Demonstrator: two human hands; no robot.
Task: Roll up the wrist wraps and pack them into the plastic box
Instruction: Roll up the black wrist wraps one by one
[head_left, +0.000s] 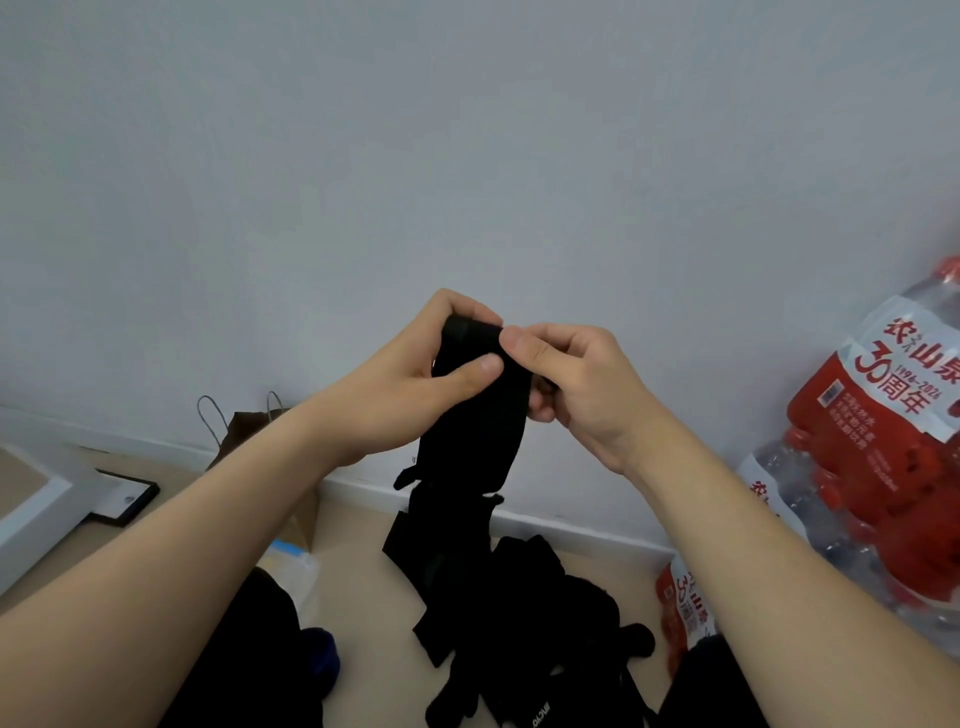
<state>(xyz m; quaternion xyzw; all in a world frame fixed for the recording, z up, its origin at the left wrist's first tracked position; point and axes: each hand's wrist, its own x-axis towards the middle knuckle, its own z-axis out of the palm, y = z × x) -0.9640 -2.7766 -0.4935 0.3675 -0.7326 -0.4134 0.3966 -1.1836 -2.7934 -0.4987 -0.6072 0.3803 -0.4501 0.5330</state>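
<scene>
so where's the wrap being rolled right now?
Head view, centre: the black wrist wrap is held up before the wall, top end pinched between left hand and right hand, tail hanging toward the floor pile.

Beige floor (363, 587). Heaped at near middle: black wrist wraps (545, 623). At far edge by wall: brown paper bag (244, 431). Left edge: black picture frame (127, 496), flat. Right edge: shrink-wrapped bottled-water packs (872, 467), red labels.

Head-worn, facing wall (467, 156); left hand (410, 387), right hand (584, 389) close.
</scene>
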